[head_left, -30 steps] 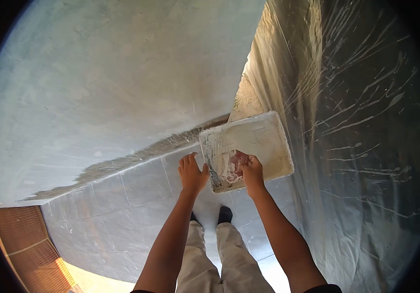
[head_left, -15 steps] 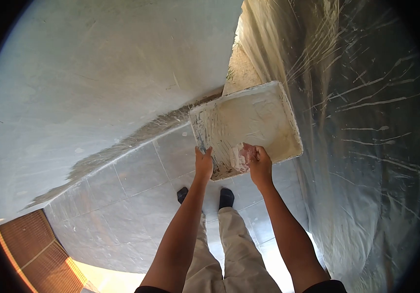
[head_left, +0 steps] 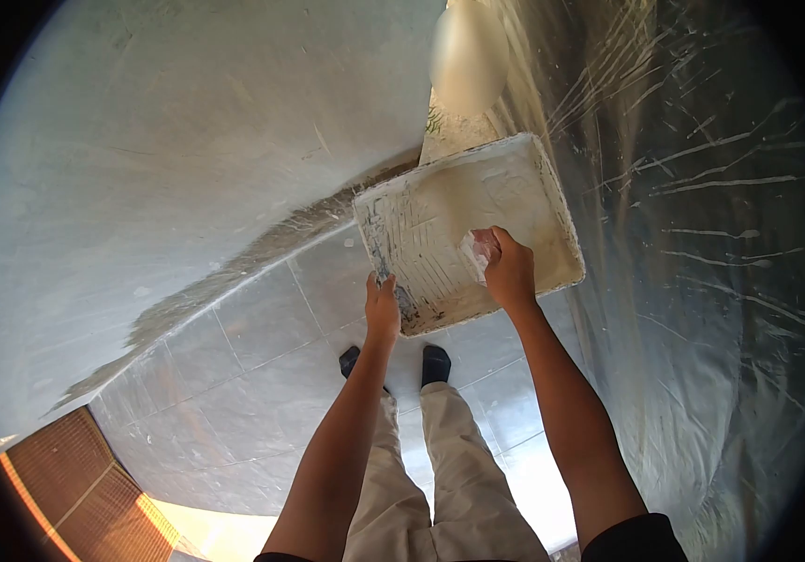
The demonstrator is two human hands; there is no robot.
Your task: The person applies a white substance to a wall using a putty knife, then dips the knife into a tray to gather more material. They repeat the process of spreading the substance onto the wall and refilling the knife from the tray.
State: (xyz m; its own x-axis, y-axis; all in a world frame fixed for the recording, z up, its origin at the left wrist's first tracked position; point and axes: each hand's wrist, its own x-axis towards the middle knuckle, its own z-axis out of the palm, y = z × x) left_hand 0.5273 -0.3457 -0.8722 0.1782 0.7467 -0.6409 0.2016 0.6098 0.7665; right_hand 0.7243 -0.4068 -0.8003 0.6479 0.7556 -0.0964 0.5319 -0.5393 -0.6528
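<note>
A shallow rectangular tray (head_left: 569,236), its rim crusted with white, is held out above the floor. My left hand (head_left: 383,307) grips its near left edge, with the thumb over the rim. Pale, wet-looking compound (head_left: 463,201) spreads across the inside, with streaks raked through it on the left. In my right hand (head_left: 513,270), over the right half of the tray, is a small reddish piece smeared with white (head_left: 480,253). My fingers are closed round it and cover part of it, so its exact kind cannot be made out.
A large grey-white wall (head_left: 206,159) rises on the left, with a rough brown strip at its foot. Plastic sheeting (head_left: 702,309) streaked with white hangs at the right. Grey tiles (head_left: 262,318) lie underfoot. An orange-brown grid panel (head_left: 70,468) is at lower left.
My right hand has moved up and slightly right over the tray with the reddish piece. The tray has shifted a little upward in view. A pale blurred oval now shows at the gap above.
</note>
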